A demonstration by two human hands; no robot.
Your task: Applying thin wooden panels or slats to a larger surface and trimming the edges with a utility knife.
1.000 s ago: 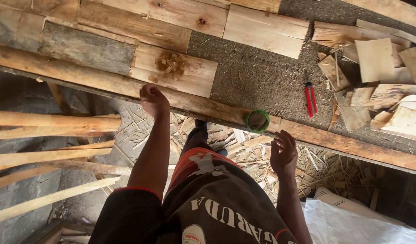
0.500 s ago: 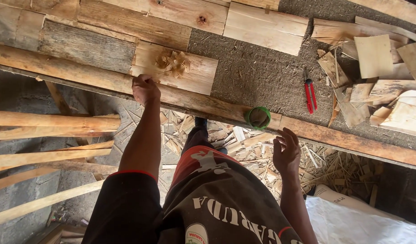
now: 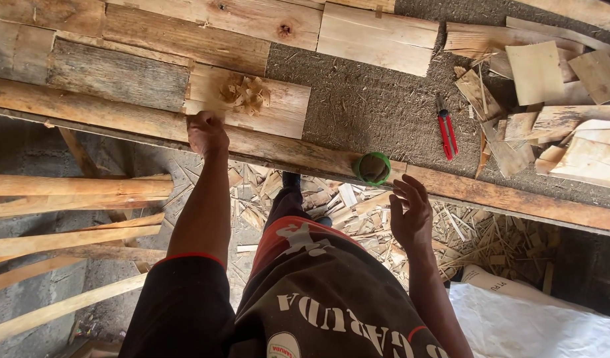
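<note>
Planks [image 3: 225, 36] cover the rough desk [image 3: 378, 113]; left hand [image 3: 207, 132] curls its fingers on the front beam [image 3: 272, 149], right hand [image 3: 411, 212] spreads wide near a green-rimmed cup [image 3: 372, 168].

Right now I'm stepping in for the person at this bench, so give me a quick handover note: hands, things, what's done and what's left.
Left hand: fist closed, resting on the long beam at the bench's front edge, by a small plank with wood curls.
Right hand: open, empty, in the air just below the green-rimmed cup on the beam.
Red pliers lie untouched on the bench.
Done: nothing held.
Left: cup and pliers not picked up.
</note>
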